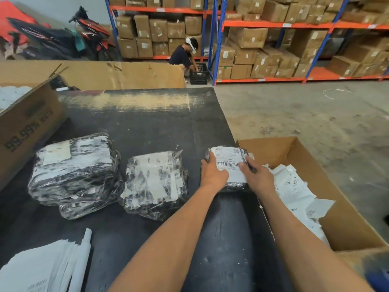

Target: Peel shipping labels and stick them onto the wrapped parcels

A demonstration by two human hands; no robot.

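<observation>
A small black wrapped parcel (233,185) lies near the right edge of the black table (147,127). A white shipping label (228,158) with a barcode lies on its top. My left hand (212,174) rests on the parcel's left side, fingers along the label's left edge. My right hand (255,175) presses flat fingers on the label's right part. Two bigger wrapped parcels sit to the left: one (155,182) at centre and a stack (73,167) further left. A pile of label sheets (42,268) lies at the table's near left corner.
An open cardboard box (347,226) holding peeled backing papers (296,192) stands on the floor to the right. A large cardboard carton (25,127) stands at the table's left. A person (185,55) crouches by a black crate near shelves of boxes at the back.
</observation>
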